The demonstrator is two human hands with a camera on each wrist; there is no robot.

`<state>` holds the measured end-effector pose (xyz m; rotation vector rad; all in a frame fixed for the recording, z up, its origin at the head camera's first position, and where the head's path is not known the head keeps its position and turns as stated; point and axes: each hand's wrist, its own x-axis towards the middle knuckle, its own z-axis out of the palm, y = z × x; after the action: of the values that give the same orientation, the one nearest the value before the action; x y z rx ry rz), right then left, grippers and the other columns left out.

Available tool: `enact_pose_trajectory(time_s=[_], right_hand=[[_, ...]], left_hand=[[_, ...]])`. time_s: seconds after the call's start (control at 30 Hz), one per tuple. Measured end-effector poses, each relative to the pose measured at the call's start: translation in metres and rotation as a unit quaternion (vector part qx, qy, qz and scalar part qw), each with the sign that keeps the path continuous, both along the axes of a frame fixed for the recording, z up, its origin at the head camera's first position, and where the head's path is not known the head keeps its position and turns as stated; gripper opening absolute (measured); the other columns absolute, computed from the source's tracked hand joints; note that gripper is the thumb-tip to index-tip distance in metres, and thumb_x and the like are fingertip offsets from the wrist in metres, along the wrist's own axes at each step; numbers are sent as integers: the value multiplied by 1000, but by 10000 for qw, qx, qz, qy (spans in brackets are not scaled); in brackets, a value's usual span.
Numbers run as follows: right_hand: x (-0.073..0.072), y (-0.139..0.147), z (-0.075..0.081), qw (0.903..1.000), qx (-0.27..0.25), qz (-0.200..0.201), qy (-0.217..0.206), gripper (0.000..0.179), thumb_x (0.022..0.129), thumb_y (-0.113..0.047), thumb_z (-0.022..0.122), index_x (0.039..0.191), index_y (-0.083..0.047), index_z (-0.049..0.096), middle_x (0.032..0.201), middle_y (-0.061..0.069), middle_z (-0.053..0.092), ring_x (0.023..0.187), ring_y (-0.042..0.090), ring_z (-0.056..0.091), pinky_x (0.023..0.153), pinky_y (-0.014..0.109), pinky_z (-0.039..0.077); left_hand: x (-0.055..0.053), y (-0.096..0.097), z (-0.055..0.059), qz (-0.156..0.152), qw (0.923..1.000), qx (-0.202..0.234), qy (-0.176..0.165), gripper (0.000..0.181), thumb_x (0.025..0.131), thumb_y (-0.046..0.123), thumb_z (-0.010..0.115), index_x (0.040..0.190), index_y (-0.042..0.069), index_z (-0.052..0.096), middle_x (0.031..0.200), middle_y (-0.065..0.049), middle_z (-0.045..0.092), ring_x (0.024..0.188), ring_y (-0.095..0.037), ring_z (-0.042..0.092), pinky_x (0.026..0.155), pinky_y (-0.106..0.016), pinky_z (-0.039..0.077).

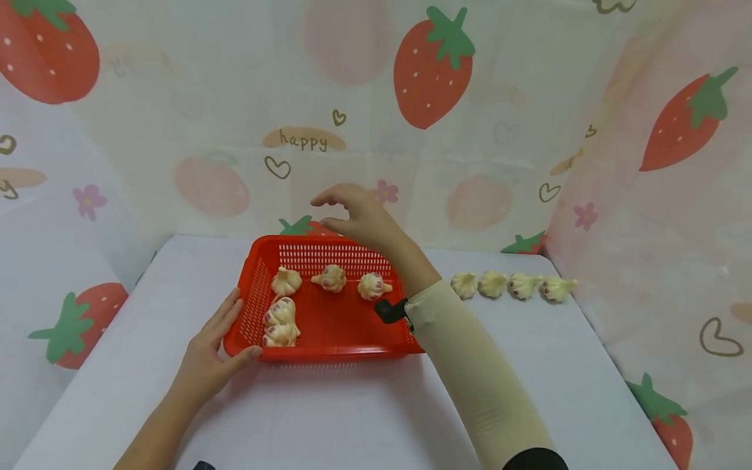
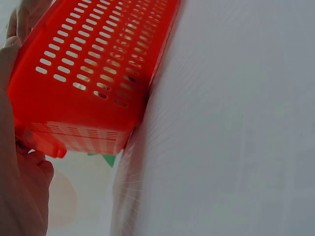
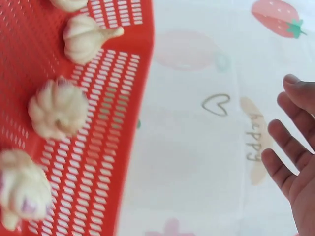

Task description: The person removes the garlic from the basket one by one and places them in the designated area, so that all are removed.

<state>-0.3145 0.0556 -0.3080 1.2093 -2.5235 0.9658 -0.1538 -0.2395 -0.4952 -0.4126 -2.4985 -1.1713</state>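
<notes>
- Backdrop (image 1: 141, 150) printed with strawberries, hearts and flowers stands along the left, rear and right of the white worktop (image 1: 329, 424).
- Left hand (image 1: 202, 365) holds the near left corner of the red plastic basket (image 1: 346, 354); its grip pinches that corner, thumb on the front rim and the other fingers along the outside of the left wall.
- Red plastic basket, with slotted walls, sits on the worktop and contains five garlic bulbs.
- Front-left garlic bulb (image 1: 281, 335) and mid-left garlic bulb (image 1: 279, 313) lie close together beside the left wall.
- Rear-left garlic bulb (image 1: 286, 282) lies just behind them.
- Rear-middle garlic bulb (image 1: 333, 279) lies near the back wall, stem pointing left.
- Rear-right garlic bulb (image 1: 370, 286), marked with purple, points its stem right.
- Right hand (image 1: 361, 212) hangs above the back rim; its grip is spread, thumb apart from the loosely bent fingers.
- Black wrist device (image 1: 390, 311) sits on the right wrist, at the cuff of a pale sleeve (image 1: 482, 372).
- Row of four garlic bulbs (image 1: 492, 284) lies on the worktop, right of the basket, its last bulb (image 1: 555, 289) near the worktop's right edge.
</notes>
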Motion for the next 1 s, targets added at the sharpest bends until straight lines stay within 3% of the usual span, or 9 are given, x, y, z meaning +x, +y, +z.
enact_pose_trajectory(time_s=[0.27,0.5,1.0], right_hand=[[-11,-29,-21,9977,356,101,-563,31,98,-17,70,129,-16,69,130,-4,67,123,16,56,110,27,43],[-20,-50,-45,9933,696,188,-903,33,98,-15,70,131,-16,68,133,-3,66,123,17,57,110,32,46],[-35,-70,-89,9839,891,408,-1498,32,98,-11,70,130,-11,69,129,-2,70,124,14,61,106,23,47]], left_hand=[[-3,-1,0,62,9997,-191,-142,96,83,33,86,162,19,33,170,7,26,155,-25,28,102,-3,25],[-2,-3,-1,56,9999,-92,-97,96,82,31,87,161,18,34,169,7,27,156,-20,27,103,0,23],[-1,-3,-1,32,9999,-100,26,96,81,28,88,161,16,35,169,4,28,155,-19,28,102,-3,25]])
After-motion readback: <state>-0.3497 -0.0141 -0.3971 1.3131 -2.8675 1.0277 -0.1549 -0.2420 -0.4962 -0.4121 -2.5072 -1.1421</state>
